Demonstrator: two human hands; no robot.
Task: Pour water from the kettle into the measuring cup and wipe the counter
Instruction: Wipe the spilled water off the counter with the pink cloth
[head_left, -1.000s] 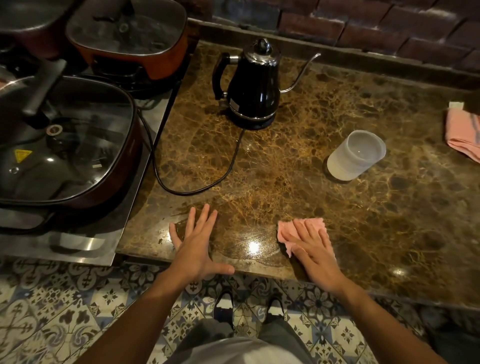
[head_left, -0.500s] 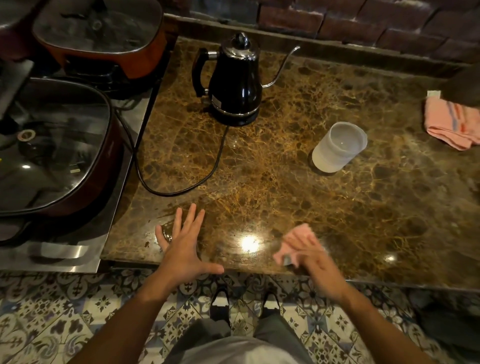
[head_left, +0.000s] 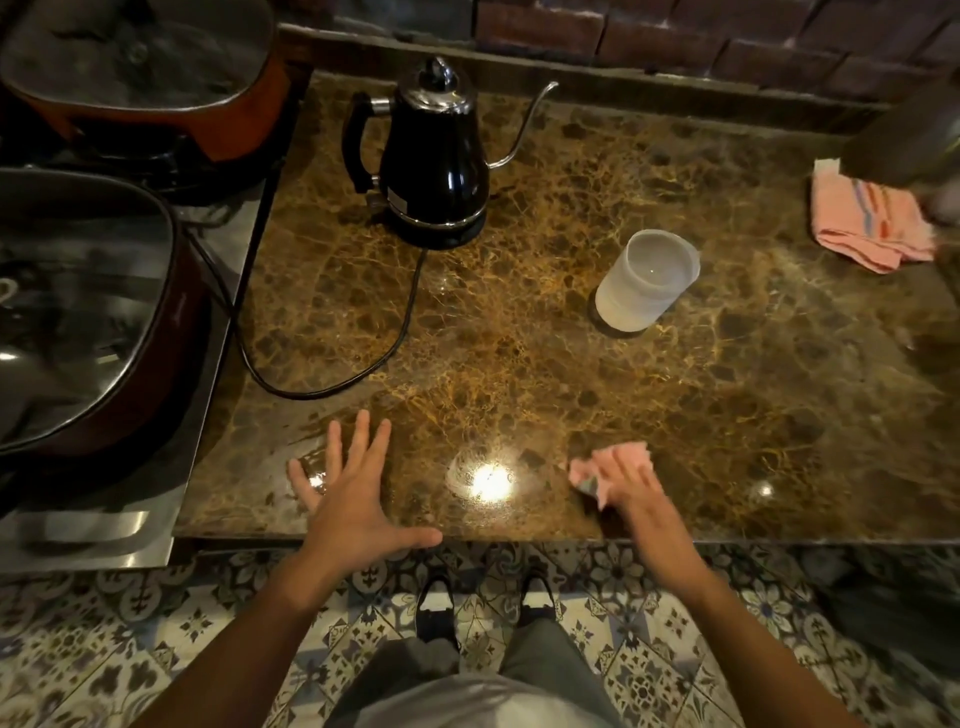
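Observation:
A black gooseneck kettle (head_left: 435, 156) stands on its base at the back of the brown marble counter (head_left: 519, 374), its spout pointing right. A frosted measuring cup (head_left: 645, 280) stands upright to the right of it. My left hand (head_left: 353, 493) lies flat with fingers spread on the counter's front edge, holding nothing. My right hand (head_left: 631, 488) presses a small pink cloth (head_left: 597, 465) onto the counter near the front edge. A wet sheen shows on the marble between my hands.
The kettle's black cord (head_left: 322, 384) loops across the left of the counter. Two red lidded pans (head_left: 93, 312) sit on the stove at the left. A second folded pink cloth (head_left: 867, 223) lies at the far right. A brick wall runs behind.
My right hand has slid the pink cloth toward the front edge, bunching it under the fingers. My left hand stays flat in the same place. The camera view has shifted slightly.

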